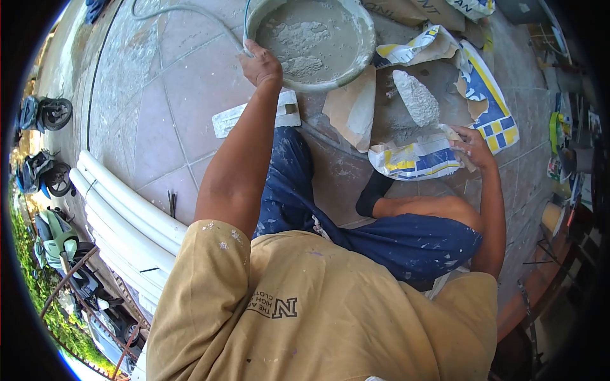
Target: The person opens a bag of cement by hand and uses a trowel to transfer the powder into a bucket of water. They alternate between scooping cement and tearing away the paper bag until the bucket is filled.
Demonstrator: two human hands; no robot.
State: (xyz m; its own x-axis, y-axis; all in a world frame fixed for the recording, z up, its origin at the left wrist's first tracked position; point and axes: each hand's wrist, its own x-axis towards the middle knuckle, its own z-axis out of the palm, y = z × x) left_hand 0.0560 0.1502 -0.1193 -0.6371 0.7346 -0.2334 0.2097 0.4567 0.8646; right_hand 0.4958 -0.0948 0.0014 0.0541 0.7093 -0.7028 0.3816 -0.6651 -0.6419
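My left hand (pixel 261 64) is closed on the left rim of a round bucket (pixel 366 47) of wet grey mix, with dry clumps on its surface. At the right, my right hand (pixel 471 146) grips the torn edge of an opened paper bag (pixel 416 159) with blue, yellow and white print. A mound of pale powder (pixel 416 100) lies inside the opened bag. Between my left forearm and the bucket, a flat trowel (pixel 287 109) rests on the floor.
Long white pipes (pixel 121 222) lie at the left. A hose (pixel 190 8) runs over the tiled floor (pixel 152 120) to the bucket. More paper sacks (pixel 413 11) stand beyond it. Motorbikes (pixel 47 173) are at the far left, and a low table (pixel 537 279) is at the right.
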